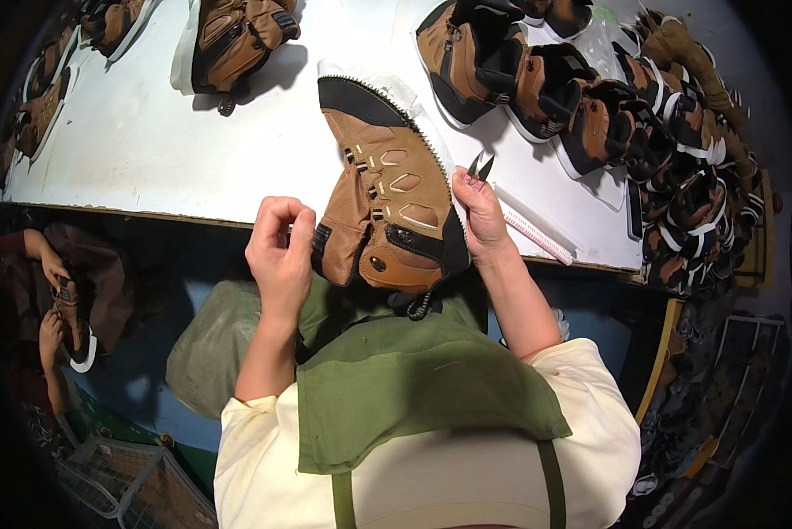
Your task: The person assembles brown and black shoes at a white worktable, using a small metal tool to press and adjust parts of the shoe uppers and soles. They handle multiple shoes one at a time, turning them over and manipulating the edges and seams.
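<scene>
A brown and black boot (387, 189) with a white sole edge lies on its side, over the near edge of the white table. My right hand (484, 216) grips the boot along its sole. The dark pointed blades of small snips (481, 167) stick out past the thumb of that hand; their handle is hidden in it. Just left of the boot's laces and collar is my left hand (280, 251), its fingers curled and thumb pressed to them, apart from the boot. Whatever those fingers pinch, if anything, is too small to see.
Several similar boots (471, 53) stand at the back right, with a heap of footwear (691, 194) beyond. Another boot (237, 44) rests at the back left. A white strip (537, 231) lies by my right wrist. At the far left, another person's hands (54, 295) hold a shoe (72, 313).
</scene>
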`<state>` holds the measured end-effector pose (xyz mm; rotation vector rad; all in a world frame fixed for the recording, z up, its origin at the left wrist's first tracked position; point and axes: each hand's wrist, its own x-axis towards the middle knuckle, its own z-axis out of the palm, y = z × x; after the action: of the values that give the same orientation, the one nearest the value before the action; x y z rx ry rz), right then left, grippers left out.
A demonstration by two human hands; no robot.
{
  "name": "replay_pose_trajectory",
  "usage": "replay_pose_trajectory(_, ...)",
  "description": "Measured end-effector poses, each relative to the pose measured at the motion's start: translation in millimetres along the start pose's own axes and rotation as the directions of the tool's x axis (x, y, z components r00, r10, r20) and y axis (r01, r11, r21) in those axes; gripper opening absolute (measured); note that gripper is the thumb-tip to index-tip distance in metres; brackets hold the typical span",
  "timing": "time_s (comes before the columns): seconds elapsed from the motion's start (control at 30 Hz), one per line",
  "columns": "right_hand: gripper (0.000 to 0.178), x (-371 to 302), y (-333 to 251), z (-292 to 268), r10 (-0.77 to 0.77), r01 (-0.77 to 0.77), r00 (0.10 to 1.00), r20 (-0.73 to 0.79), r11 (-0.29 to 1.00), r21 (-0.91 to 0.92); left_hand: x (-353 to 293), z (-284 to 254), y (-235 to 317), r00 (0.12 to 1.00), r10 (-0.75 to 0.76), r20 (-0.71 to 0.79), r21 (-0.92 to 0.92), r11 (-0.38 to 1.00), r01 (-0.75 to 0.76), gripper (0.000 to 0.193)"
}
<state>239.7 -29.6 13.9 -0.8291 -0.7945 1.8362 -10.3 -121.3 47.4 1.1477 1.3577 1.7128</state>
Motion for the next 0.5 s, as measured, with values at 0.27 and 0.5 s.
replay_pose_trajectory(0.27, 0.012, -3, -4, 8, 0.026, -0.028, 0.999, 0.029, 0.998, 0.052, -39, -11, -10, 0.996, 0.020, -0.092, -0.134, 0.990, -0.033, 0.019)
replay_pose_trajectory(0.5, 0.009, -5, -7, 14, 0.011, -0.010, 1.000, -0.008, 0.999, 0.046, -51, -22, -19, 0.963, -0.268, -0.028, -0.363, 0.900, 0.240, 0.038)
